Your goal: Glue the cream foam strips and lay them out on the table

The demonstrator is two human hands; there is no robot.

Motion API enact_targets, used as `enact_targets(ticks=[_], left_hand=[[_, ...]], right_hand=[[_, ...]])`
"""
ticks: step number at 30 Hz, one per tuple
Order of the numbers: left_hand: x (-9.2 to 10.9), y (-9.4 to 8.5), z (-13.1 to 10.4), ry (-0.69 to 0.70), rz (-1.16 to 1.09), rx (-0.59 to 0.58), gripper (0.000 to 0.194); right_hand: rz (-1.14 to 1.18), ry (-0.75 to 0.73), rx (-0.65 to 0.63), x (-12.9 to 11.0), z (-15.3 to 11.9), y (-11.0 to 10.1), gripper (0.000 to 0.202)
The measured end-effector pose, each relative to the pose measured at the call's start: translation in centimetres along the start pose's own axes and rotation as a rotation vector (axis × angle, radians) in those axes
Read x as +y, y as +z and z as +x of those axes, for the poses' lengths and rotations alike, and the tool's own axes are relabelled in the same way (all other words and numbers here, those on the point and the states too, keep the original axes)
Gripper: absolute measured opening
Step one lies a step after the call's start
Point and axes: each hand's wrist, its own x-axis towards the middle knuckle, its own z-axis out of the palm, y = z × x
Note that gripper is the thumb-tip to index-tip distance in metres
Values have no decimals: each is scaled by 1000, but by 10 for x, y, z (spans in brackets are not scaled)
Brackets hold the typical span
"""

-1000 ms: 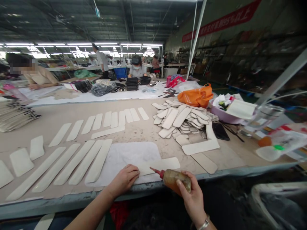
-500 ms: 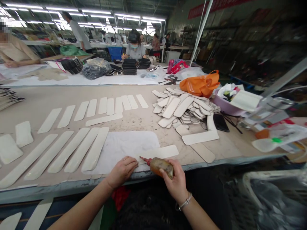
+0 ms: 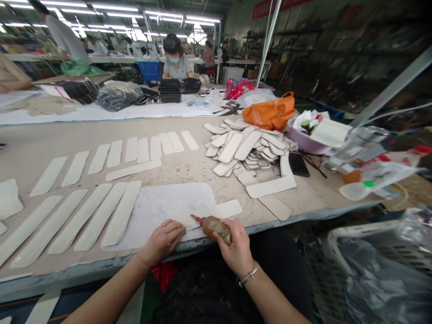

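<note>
Head view: right hand [image 3: 236, 246] holds 1 bottle [image 3: 213, 227], left hand [image 3: 164, 240] touches 1 strip [image 3: 221, 210]

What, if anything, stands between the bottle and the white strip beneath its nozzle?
Nothing visible does. The right hand holds the bottle with its red nozzle over the white strip; the left hand is at the strip's left end, beside the nozzle, not under it.

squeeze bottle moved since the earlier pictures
Yes: judged against the white sheet on the near table, the squeeze bottle has moved left, closer to the left hand.
</note>
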Motion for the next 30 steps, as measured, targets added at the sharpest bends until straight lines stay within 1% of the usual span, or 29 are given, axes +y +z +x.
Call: enact_targets(ticks=[5, 10, 12, 15, 17, 20, 23, 26, 30], left_hand=[[-2, 1, -1, 5, 1, 21, 17], [-8, 5, -4, 40, 13, 15, 19], [-10, 6, -4, 50, 11, 24, 19], [-9, 5, -4, 52, 17, 28, 18], [-7, 4, -2, 39, 17, 23, 18], [-3, 2, -1, 7, -2, 13, 18], [-1, 0, -2, -7, -11, 3, 17], [0, 0, -2, -24, -7, 2, 17], [1, -1, -2, -19, 12, 9, 17]], right_hand=[[-111, 43, 131, 23, -2, -28, 26], [-269, 98, 289, 45, -4, -58, 24], [-321, 119, 340, 51, -5, -66, 23], [-354, 119, 370, 54, -5, -71, 24], [-322, 115, 364, 50, -5, -69, 25], [-183, 108, 320, 37, -4, -56, 27], [-42, 69, 202, 19, -2, -36, 27], [33, 22, 86, 4, 0, -16, 26], [61, 4, 16, -5, 1, 2, 25]])
